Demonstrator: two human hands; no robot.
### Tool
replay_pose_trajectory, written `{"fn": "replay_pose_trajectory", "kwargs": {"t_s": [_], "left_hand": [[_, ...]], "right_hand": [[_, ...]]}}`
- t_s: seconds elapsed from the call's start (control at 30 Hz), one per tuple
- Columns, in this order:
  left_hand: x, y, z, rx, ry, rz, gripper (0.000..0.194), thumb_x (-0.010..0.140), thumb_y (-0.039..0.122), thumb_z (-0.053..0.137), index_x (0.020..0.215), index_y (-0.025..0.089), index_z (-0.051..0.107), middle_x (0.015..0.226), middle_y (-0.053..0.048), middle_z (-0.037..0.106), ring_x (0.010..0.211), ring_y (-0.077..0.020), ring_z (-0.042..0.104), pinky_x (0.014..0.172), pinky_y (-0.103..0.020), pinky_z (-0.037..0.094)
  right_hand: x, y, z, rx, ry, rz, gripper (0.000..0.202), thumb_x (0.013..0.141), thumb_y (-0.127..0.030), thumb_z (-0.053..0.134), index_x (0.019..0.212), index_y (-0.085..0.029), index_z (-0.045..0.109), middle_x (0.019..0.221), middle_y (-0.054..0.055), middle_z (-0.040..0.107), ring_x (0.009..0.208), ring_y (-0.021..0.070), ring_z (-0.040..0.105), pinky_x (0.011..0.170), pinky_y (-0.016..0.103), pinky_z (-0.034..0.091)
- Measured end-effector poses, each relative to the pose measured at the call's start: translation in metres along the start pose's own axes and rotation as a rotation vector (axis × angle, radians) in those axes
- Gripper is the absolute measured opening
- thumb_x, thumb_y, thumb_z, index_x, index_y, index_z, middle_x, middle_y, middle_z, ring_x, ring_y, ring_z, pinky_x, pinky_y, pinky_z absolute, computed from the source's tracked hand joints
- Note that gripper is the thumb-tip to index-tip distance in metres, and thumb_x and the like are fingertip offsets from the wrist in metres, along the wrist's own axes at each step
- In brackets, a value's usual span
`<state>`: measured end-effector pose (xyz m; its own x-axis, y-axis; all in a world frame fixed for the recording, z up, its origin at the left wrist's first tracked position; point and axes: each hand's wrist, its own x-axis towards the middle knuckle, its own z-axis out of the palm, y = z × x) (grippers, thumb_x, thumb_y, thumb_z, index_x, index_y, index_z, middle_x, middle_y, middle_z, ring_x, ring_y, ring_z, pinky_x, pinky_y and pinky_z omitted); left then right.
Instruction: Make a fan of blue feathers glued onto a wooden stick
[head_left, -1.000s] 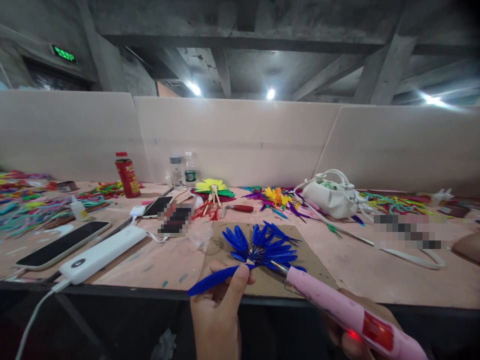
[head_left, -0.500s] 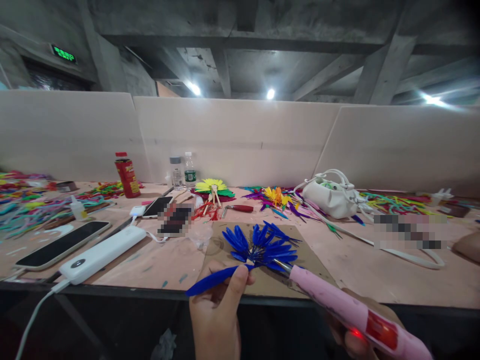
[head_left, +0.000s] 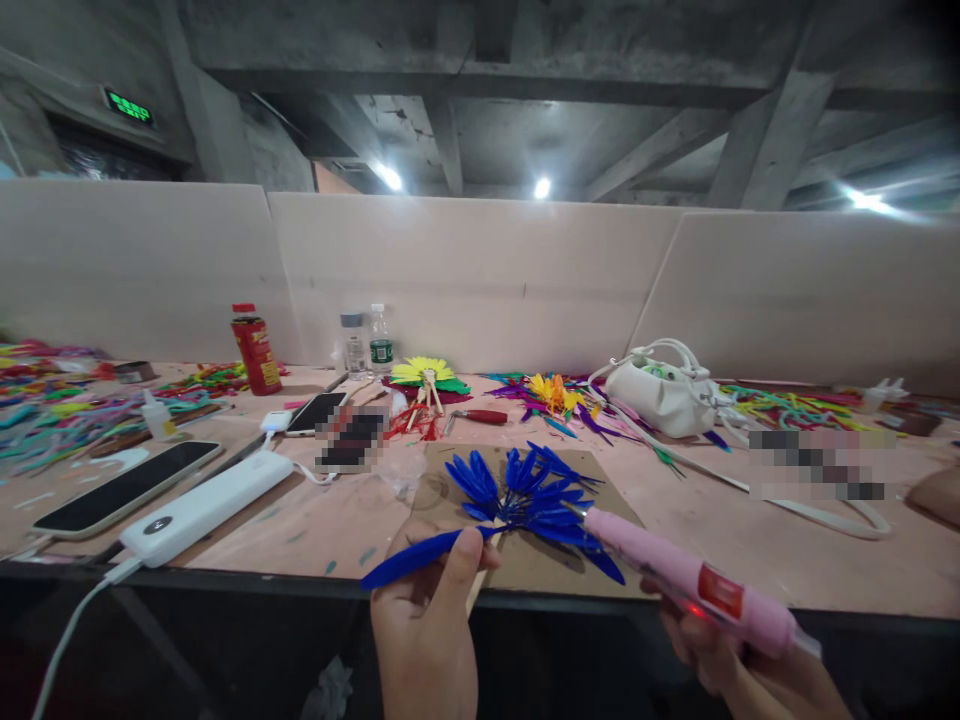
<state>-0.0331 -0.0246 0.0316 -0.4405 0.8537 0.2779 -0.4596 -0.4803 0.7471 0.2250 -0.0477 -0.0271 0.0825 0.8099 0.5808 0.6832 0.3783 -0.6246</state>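
Near the table's front edge, my left hand (head_left: 439,615) pinches a long blue feather (head_left: 409,562) that points to the left. A pale wooden stick (head_left: 480,588) runs down beside its fingers. Just beyond lies a fan of blue feathers (head_left: 525,490) on a brown cardboard sheet (head_left: 611,480). My right hand (head_left: 731,655) is closed around a pink glue gun (head_left: 675,565) with a red light glowing. The gun's metal tip is over the right side of the fan.
Phones (head_left: 127,488) and a white power bank (head_left: 206,507) lie on the left. A red bottle (head_left: 256,350), a yellow feather flower (head_left: 420,371), a red-handled tool (head_left: 484,416) and a white bag (head_left: 660,395) stand or lie farther back. Another person's hand (head_left: 934,495) shows at the right edge.
The glue gun and my right hand have shifted back to the right, uncovering a lower blue feather of the fan. My left hand has moved slightly left with its feather.
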Motion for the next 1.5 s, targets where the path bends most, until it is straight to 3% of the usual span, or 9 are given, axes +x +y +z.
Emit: {"fn": "replay_pose_trajectory", "kwargs": {"t_s": [0.13,0.33,0.5,0.73,0.93,1.13,1.27,1.33,1.5], "left_hand": [[0.004,-0.002,0.001,-0.044,0.034,-0.006,0.019,0.073,0.027,0.090,0.073,0.019,0.074,0.067,0.002,0.072,0.061,-0.0113,0.070,0.064,-0.018,0.060],[0.007,-0.003,-0.002,0.060,0.017,0.053,0.035,0.074,0.027,0.090,0.100,0.023,0.067,0.072,0.005,0.072,0.059,-0.0115,0.070,0.061,-0.018,0.060],[0.008,-0.005,-0.003,0.187,-0.101,0.094,0.039,0.080,0.027,0.084,0.110,0.025,0.059,0.068,0.005,0.071,0.056,-0.0128,0.068,0.059,-0.020,0.059],[0.012,-0.005,-0.003,0.304,-0.201,0.025,0.026,0.085,0.040,0.079,0.096,0.020,0.067,0.066,0.000,0.073,0.058,-0.0175,0.071,0.057,-0.025,0.060],[0.014,-0.005,-0.003,0.345,-0.247,0.046,0.026,0.086,0.044,0.077,0.086,0.019,0.070,0.066,-0.002,0.074,0.058,-0.0176,0.070,0.054,-0.023,0.058],[0.013,-0.004,-0.005,0.439,-0.306,0.066,0.020,0.085,0.041,0.077,0.083,0.022,0.071,0.067,-0.002,0.073,0.058,-0.0178,0.070,0.055,-0.023,0.057],[0.010,-0.001,-0.003,0.590,-0.450,0.128,0.015,0.086,0.038,0.076,0.081,0.024,0.074,0.073,-0.002,0.075,0.063,-0.0182,0.072,0.059,-0.023,0.056],[0.007,-0.001,0.000,0.635,-0.544,0.141,0.014,0.088,0.037,0.074,0.080,0.025,0.076,0.075,-0.002,0.076,0.068,-0.0189,0.074,0.063,-0.023,0.056],[0.002,-0.002,0.008,0.670,-0.734,0.072,0.018,0.093,0.036,0.067,0.082,0.024,0.075,0.080,-0.003,0.078,0.075,-0.0204,0.075,0.068,-0.025,0.056]], "right_hand": [[0.021,-0.001,0.001,-0.098,0.078,0.197,0.053,0.098,-0.067,0.041,0.073,-0.024,0.060,0.051,0.000,0.057,0.048,0.0195,0.057,0.047,0.027,0.046],[0.044,0.027,0.013,-0.474,0.198,0.451,0.046,0.098,-0.059,0.033,0.094,-0.024,0.062,0.076,0.014,0.073,0.063,0.0325,0.067,0.055,0.036,0.042],[0.047,0.035,0.021,-0.656,0.122,0.445,0.050,0.105,-0.054,0.030,0.097,-0.021,0.067,0.079,0.017,0.074,0.071,0.0335,0.070,0.058,0.036,0.041],[0.045,0.050,0.024,-0.672,0.221,0.294,0.051,0.103,-0.047,0.029,0.091,-0.017,0.068,0.083,0.020,0.074,0.079,0.0361,0.069,0.072,0.043,0.046],[0.042,0.063,0.018,-0.531,0.224,0.358,0.062,0.097,-0.059,0.037,0.117,-0.009,0.067,0.109,0.025,0.073,0.098,0.0394,0.068,0.081,0.047,0.052],[0.028,0.012,0.004,-0.510,0.524,0.222,0.080,0.085,-0.078,0.049,0.120,-0.008,0.065,0.107,0.024,0.065,0.112,0.0481,0.057,0.095,0.063,0.047],[0.018,-0.048,0.009,-0.217,0.270,-0.261,0.022,0.096,-0.043,0.065,0.111,-0.026,0.064,0.107,0.008,0.068,0.102,0.0292,0.063,0.088,0.041,0.052],[0.019,-0.068,0.019,-0.145,0.157,-0.443,0.021,0.093,-0.034,0.071,0.113,-0.028,0.065,0.106,0.005,0.070,0.103,0.0260,0.063,0.088,0.036,0.052],[0.027,-0.080,0.037,-0.029,0.032,-0.480,0.023,0.094,-0.010,0.061,0.111,-0.026,0.063,0.096,0.002,0.073,0.094,0.0217,0.066,0.079,0.030,0.055]]}}
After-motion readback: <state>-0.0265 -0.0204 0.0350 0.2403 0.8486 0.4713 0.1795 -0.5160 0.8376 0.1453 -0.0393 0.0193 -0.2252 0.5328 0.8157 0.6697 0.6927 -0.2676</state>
